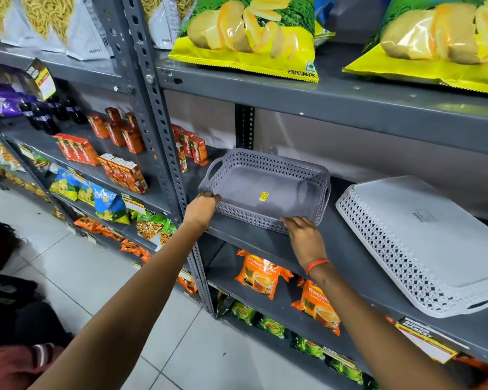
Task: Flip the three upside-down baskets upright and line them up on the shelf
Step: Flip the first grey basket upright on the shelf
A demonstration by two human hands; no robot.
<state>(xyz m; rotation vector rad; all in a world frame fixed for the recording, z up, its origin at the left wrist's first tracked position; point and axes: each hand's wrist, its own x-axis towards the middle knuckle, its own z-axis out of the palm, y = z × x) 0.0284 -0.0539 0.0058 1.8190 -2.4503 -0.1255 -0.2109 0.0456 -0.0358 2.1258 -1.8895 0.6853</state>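
The left hand [202, 208] kept its grip pinched on the near left corner rim of the grey basket [265, 187], fingers curled over the edge. The right hand [304, 237] pressed its grip against the basket's near wall, fingertips [289, 220] closed on the rim; an orange band [317, 264] circled that wrist. The grey basket sat upright, opening upward, at the left end of the grey metal shelf [350, 257], with a small yellow sticker [263, 196] on its floor. To its right, apart from it, a white basket [423, 243] lay upside down on the same shelf. Potato wafer bags [248, 32] rested on the shelf above, orange tea packets [261, 273] below.
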